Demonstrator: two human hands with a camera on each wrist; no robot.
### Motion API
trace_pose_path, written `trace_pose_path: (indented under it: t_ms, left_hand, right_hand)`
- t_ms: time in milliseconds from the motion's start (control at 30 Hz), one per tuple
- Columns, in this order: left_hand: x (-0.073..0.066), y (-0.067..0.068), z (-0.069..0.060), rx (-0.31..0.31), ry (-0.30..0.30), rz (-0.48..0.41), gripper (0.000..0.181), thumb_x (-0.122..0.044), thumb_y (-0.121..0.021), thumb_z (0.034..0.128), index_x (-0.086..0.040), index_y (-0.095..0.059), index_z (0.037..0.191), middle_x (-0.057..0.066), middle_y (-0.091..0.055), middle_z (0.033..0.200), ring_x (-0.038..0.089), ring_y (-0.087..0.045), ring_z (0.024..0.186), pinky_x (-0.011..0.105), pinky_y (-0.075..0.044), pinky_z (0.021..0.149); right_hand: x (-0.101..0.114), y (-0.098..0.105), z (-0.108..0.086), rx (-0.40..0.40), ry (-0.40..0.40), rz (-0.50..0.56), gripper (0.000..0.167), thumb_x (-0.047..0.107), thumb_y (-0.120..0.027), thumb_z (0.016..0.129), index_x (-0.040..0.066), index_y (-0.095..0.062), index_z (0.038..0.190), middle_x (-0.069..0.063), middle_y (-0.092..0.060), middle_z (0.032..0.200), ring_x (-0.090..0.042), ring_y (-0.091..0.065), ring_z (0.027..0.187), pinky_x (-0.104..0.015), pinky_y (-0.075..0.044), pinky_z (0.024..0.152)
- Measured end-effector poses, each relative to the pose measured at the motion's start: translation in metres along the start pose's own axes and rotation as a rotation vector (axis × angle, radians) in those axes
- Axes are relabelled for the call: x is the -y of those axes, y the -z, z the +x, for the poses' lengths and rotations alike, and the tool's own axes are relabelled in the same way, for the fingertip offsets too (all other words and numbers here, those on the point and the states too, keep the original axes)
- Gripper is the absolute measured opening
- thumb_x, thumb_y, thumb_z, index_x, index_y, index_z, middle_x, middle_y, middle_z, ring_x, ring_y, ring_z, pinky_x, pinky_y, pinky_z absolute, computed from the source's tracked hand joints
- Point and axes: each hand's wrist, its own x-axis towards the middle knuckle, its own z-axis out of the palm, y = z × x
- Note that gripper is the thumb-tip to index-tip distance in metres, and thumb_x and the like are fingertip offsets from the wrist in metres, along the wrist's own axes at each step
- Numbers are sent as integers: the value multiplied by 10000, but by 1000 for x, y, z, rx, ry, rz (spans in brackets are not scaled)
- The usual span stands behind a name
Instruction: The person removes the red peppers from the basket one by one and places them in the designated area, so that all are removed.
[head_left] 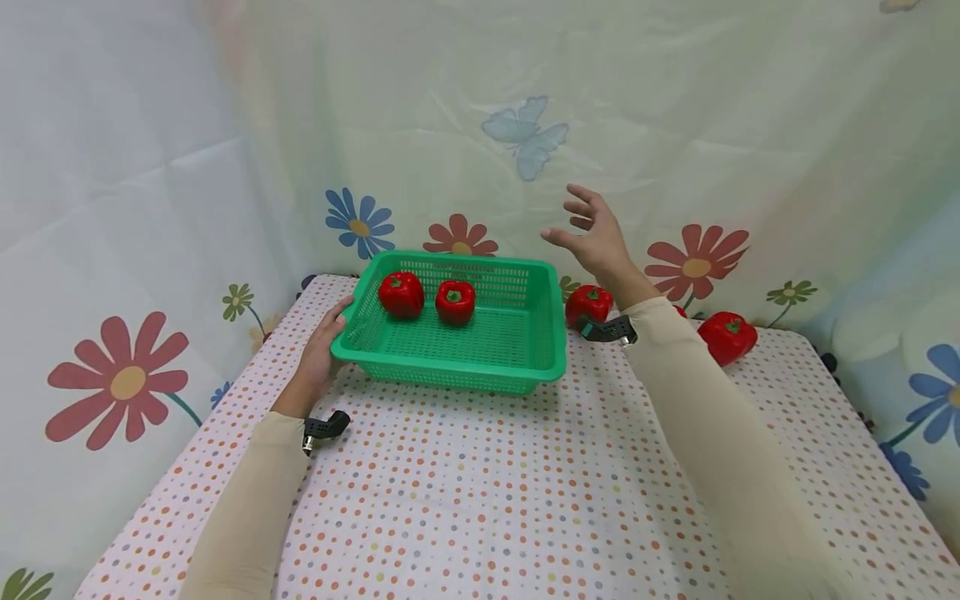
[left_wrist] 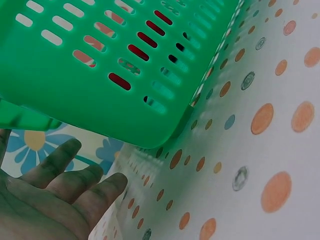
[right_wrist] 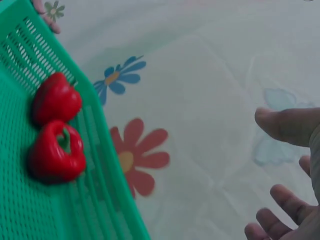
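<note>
A green plastic basket [head_left: 450, 375] with slotted sides stands on the table. Two red bell peppers lie inside, one pepper [head_left: 401, 294] at the left and another pepper [head_left: 455, 302] beside it. My left hand [head_left: 321, 350] is at the basket's left rim, its fingers loosely extended along the outside; in the left wrist view these fingers [left_wrist: 62, 172] look apart from the slotted wall, and the thumb is mostly hidden. My right hand [head_left: 596, 237] is raised beyond the basket's right back corner, fingers spread, holding nothing.
Right of the basket, a red bell pepper [head_left: 587, 305] sits partly behind my right wrist. Farther right lies another pepper [head_left: 726, 337], with a bit of red showing by the sleeve. A dotted cloth [head_left: 450, 500] covers the table; a flowered curtain [head_left: 420, 108] hangs behind.
</note>
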Motion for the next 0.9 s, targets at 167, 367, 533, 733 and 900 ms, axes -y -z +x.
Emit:
trace_pose_path:
  t_ms: [167,367,533,733,900]
  left_hand:
    - [0,6,-4,-3,-3,11,509,-445,-342,1060,-343,-265,1552,51,-201,1613,283,-299,1393,476,-308,1076]
    - [-7,8,-10,3,17,-13,494,-380,-292,1082,-324,-224,1568,46,-169,1628,277,-274,1423,451,-306,1082]
    - [-5,8,-10,-1,10,5,500,-409,-303,1075,-333,-230,1564,45,-186,1624,249,-319,1392,343,-376,1016]
    - [2,2,-4,-3,0,21,499,-421,-316,1071,-332,-252,1557,46,-221,1613,254,-357,1359,350,-385,1002]
    - [1,-2,-2,-5,-2,22,495,-412,-317,1069,-330,-261,1554,48,-223,1609,287,-343,1366,405,-355,1024]
  right_hand:
    - [-3,-46,16,91,39,183,775,94,-707,886,166,-303,1544,-192,-341,1554,-404,-330,1426,-532,-349,1121]
    - [-11,-96,27,187,6,317,767,13,-675,895,161,-300,1547,-223,-340,1545,-424,-357,1405,-491,-386,1103]
    - [-28,-125,33,236,-53,323,753,10,-699,885,156,-340,1531,-211,-368,1532,-371,-357,1414,-503,-381,1098]
    - [-42,-135,32,393,-126,185,726,40,-713,884,147,-371,1515,-168,-303,1578,-331,-277,1466,-538,-380,1093]
    - [-51,-133,30,502,-143,73,708,58,-711,889,145,-380,1510,-170,-300,1582,-332,-269,1467,-538,-372,1101]
